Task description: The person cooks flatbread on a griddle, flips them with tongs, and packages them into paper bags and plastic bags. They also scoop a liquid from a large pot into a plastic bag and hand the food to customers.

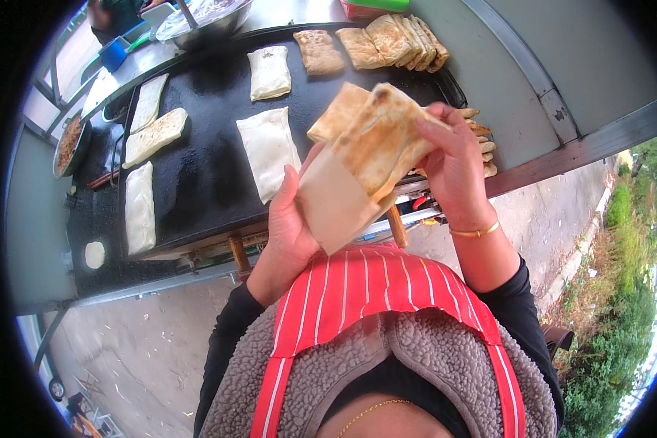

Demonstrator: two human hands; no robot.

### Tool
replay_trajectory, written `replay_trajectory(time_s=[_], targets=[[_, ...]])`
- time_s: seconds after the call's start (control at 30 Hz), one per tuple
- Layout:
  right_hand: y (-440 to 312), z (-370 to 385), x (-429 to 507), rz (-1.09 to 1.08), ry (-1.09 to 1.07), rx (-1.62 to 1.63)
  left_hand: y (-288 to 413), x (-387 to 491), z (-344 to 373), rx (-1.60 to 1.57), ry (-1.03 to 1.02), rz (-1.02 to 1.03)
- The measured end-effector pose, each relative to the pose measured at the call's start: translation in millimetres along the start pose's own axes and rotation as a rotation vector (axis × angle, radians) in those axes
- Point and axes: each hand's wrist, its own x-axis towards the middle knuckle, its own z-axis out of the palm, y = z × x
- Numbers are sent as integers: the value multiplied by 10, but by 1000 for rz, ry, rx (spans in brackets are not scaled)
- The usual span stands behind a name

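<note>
My left hand point(293, 219) holds a pale paper bag point(336, 200) by its side, thumb up along the edge. A browned, rectangular stuffed flatbread point(386, 139) sticks out of the bag's mouth. The fingers of my right hand point(451, 156) grip that flatbread by its upper right edge. Just behind it, another browned flatbread point(336, 112) is partly covered; whether it lies on the griddle or is in the bag, I cannot tell. Beyond my hands spreads a black flat griddle point(202, 137). A pale raw flatbread point(268, 148) lies on it beside my left hand.
Browned flatbreads point(394, 41) lean in a row at the griddle's far right. More pale ones, such as one point(140, 208), lie on its left. A pan of filling point(70, 145) and a dough piece point(94, 255) are farther left. Wooden handles point(239, 253) project from the front. Another person point(115, 19) stands across.
</note>
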Motion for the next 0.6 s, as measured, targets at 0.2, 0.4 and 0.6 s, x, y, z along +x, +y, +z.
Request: replay_trajectory(time_s=[0.2, 0.4, 0.6], targets=[[141, -270, -151, -2, 65, 104, 10, 72, 2, 126, 196, -138], [121, -466, -230, 208, 5, -77, 292, 558, 146, 575, 172, -268], [855, -213, 65, 126, -3, 427, 817, 1717, 232, 1904, 175, 527]])
